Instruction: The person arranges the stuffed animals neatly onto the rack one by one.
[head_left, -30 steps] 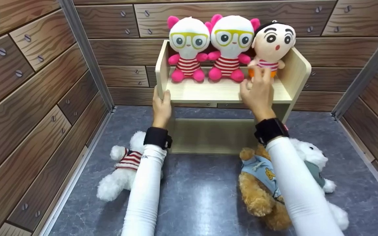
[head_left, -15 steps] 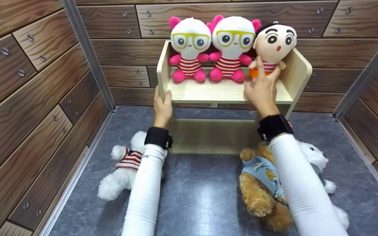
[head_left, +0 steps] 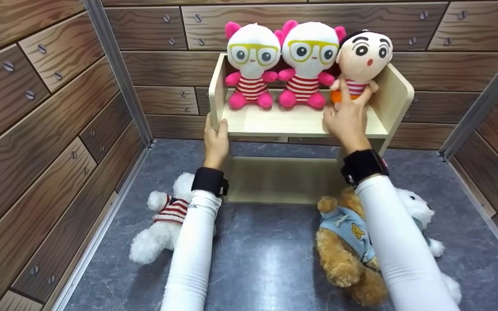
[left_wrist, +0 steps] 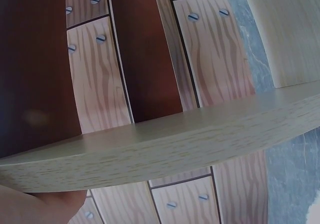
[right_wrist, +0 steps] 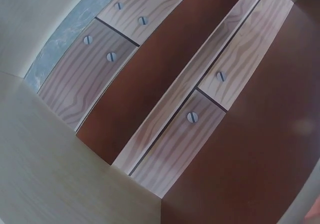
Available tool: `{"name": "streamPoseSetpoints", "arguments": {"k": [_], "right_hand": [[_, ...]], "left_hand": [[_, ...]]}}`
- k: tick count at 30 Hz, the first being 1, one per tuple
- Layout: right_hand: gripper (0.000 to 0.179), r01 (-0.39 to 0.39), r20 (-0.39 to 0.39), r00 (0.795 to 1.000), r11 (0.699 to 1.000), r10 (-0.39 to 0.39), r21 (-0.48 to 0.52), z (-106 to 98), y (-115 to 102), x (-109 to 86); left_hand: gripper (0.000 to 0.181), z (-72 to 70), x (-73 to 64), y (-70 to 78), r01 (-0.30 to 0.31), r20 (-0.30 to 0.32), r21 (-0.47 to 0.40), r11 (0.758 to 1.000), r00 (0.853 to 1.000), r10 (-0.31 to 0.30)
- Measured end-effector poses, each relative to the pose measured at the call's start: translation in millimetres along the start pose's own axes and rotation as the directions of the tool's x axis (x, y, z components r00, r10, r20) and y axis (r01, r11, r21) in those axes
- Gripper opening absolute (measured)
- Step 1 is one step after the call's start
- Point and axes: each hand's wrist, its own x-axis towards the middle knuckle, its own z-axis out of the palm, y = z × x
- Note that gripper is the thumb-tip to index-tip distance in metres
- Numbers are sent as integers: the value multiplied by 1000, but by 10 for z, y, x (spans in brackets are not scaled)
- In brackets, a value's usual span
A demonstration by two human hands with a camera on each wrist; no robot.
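A light wooden shelf [head_left: 266, 123] holds three plush toys on its top level. Two pink-and-white plush dolls [head_left: 251, 60] [head_left: 307, 60] with yellow glasses sit side by side. At the right end a boy plush doll [head_left: 363, 60] in a striped top leans against the side panel. My left hand [head_left: 216, 140] grips the front edge of the left side panel [left_wrist: 150, 156], thumb in front and fingers behind it. My right hand [head_left: 347, 119] reaches over the shelf's front edge, its spread, straight fingers pressing on the boy doll's lower body.
On the floor at left lies a white plush bear [head_left: 158, 233] in a striped shirt. At right a brown teddy bear [head_left: 339, 246] in a blue hoodie lies beside a white plush toy [head_left: 417, 207], partly behind my right sleeve. The shelf's lower board [head_left: 283, 179] sits near the floor.
My right hand has moved slightly right, its fingers spreading from a closer bunch onto the boy doll's lower body. My left hand keeps its grip on the panel.
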Motion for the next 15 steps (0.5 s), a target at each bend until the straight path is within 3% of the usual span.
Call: {"name": "streamPoseSetpoints", "arguments": {"k": [7, 15], "right_hand": [[76, 27, -43, 999, 999, -25, 41, 29, 33, -21], [80, 5, -2, 1000, 1000, -5, 5, 14, 28, -15]], "left_hand": [[43, -5, 6, 10, -4, 0, -2, 1000, 1000, 4], [43, 3, 5, 4, -1, 5, -4, 1000, 1000, 1]]}}
